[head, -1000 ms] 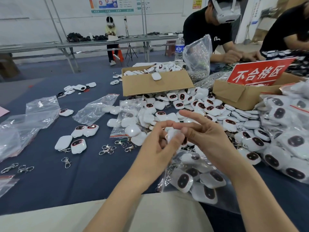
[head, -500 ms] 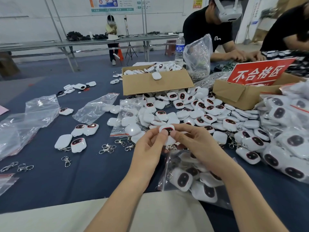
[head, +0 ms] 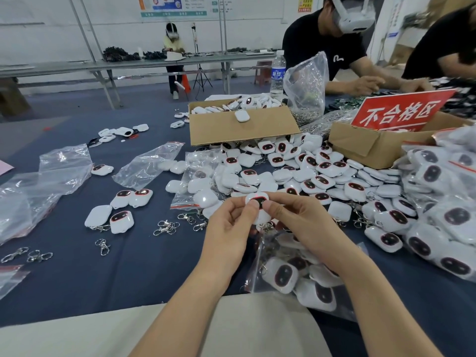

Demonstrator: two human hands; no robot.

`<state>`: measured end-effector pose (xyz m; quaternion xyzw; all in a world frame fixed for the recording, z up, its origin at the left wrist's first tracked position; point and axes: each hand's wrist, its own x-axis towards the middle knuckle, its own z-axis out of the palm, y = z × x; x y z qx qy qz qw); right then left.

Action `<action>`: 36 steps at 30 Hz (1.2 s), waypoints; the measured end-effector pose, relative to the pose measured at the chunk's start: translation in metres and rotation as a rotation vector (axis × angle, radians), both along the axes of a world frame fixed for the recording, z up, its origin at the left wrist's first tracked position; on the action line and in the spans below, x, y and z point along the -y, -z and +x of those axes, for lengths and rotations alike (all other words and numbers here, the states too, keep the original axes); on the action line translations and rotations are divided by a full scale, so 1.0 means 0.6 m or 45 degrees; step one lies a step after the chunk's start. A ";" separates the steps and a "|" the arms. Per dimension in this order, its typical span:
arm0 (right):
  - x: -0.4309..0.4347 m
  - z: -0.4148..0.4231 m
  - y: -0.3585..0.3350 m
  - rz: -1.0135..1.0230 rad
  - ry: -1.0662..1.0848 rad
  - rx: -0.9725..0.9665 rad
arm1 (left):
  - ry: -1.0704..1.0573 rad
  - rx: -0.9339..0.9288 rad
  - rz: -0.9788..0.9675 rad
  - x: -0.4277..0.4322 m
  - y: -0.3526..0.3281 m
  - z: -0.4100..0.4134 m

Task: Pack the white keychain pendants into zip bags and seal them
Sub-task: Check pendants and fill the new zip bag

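A white keychain pendant [head: 258,205] is pinched by the left hand [head: 231,228] and the right hand [head: 296,222]. A zip bag [head: 296,274] with more pendants lies below on the counter [head: 141,266].

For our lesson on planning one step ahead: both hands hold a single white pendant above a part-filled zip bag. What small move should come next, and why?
Probably lower the pendant into the zip bag lying just below it. The left hand and right hand both pinch it, and that bag already holds several more.
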<state>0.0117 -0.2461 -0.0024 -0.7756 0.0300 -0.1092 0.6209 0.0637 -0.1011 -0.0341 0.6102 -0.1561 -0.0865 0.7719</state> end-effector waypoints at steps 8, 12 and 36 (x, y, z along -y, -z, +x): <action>0.002 0.000 0.004 -0.017 0.025 -0.036 | 0.015 0.003 0.002 0.000 0.002 0.001; 0.000 0.001 0.004 -0.005 0.045 -0.023 | 0.051 0.001 0.001 -0.001 0.003 0.001; -0.002 0.006 0.012 -0.098 0.118 -0.032 | 0.063 0.029 0.067 -0.003 0.003 -0.001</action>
